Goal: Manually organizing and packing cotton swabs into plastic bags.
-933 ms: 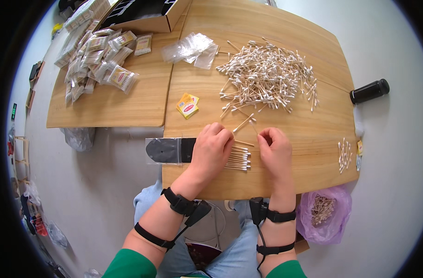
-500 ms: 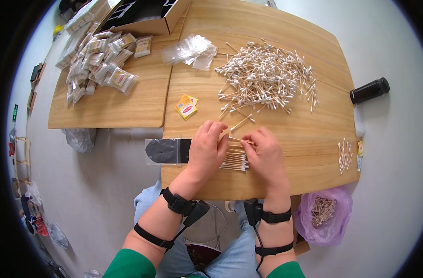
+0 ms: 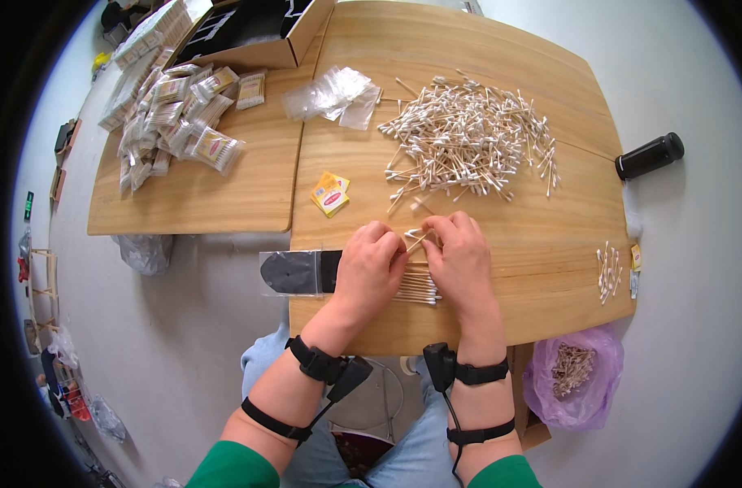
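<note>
Cotton swab (image 3: 417,242) (aslant) between left grip (image 3: 369,267) and right grip (image 3: 460,259)

A row of thin cotton swabs (image 3: 420,288) with puffy white ends lies side by side on the wooden table (image 3: 550,252). Just above, another swab (image 3: 418,242) is held slanted (part is hidden). Left, a flat black strip (image 3: 328,271) has its round end in a clear bag (image 3: 289,272).

Light is bright; shadows on the floor (image 3: 196,346) look soft; edges bend toward black.
</note>
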`<state>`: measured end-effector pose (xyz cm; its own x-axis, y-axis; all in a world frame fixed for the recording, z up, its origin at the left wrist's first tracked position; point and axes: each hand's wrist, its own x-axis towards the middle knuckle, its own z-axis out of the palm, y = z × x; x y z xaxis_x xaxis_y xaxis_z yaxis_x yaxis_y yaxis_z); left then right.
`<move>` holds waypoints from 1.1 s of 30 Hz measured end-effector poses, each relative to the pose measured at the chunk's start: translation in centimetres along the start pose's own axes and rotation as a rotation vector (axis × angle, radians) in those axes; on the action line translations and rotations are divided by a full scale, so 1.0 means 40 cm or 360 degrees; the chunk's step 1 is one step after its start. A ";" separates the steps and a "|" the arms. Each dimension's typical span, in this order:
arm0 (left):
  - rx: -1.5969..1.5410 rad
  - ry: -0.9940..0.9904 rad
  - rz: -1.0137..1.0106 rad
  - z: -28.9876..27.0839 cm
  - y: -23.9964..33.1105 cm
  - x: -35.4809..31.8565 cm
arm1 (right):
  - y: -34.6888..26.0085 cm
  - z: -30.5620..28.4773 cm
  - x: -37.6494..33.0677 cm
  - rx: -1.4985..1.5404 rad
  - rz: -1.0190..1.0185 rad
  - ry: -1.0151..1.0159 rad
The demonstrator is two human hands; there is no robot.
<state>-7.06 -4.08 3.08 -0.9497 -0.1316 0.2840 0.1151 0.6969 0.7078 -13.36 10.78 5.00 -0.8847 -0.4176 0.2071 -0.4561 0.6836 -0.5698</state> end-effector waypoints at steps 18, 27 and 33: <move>-0.0122 0.0170 -0.0108 0.011 -0.001 0.002 | 0.062 -0.054 -0.036 0.0469 0.0297 0.0196; -0.0005 0.0037 0.0039 0.020 0.016 0.007 | 0.087 -0.078 -0.046 0.0424 0.0287 0.0182; 0.0035 0.0000 -0.0005 0.018 0.018 0.014 | 0.096 -0.076 -0.049 0.0349 0.0332 0.0229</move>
<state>-7.71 -3.15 3.30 -0.9502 -0.1339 0.2815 0.1055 0.7116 0.6946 -13.70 16.05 4.81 -0.9685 -0.1828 0.1690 -0.2458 0.5939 -0.7661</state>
